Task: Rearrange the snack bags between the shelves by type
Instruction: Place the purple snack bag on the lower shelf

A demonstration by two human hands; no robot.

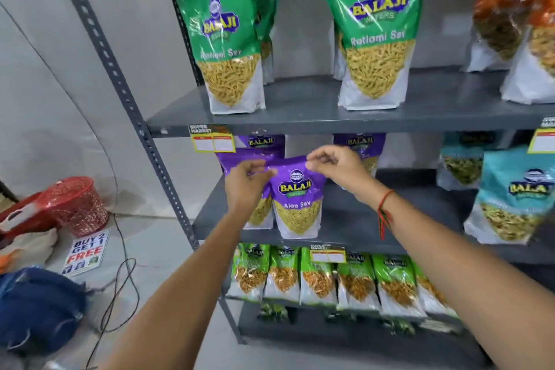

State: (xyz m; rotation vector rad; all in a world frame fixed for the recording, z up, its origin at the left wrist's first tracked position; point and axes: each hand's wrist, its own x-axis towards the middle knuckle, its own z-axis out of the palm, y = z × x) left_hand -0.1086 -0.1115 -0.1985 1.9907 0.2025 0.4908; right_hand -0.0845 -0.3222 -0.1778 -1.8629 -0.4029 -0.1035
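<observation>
A purple Aloo Sev bag (298,204) stands at the front edge of the middle shelf (354,219). My left hand (244,182) pinches its top left corner and my right hand (333,164) pinches its top right corner. More purple bags (359,146) stand behind it, and one is partly hidden by my left hand. Green Ratlami Sev bags (374,30) stand on the upper shelf (300,108). Teal bags (516,192) fill the right of the middle shelf. Light green bags (318,275) line the lower shelf.
Orange bags (510,9) stand at the upper right. Yellow price tags (211,138) hang on the shelf edges. On the floor at left are a red basket (75,204), a "Buy 2 Get 1 Free" sign (87,251), a blue bag (39,306) and a cable (120,288).
</observation>
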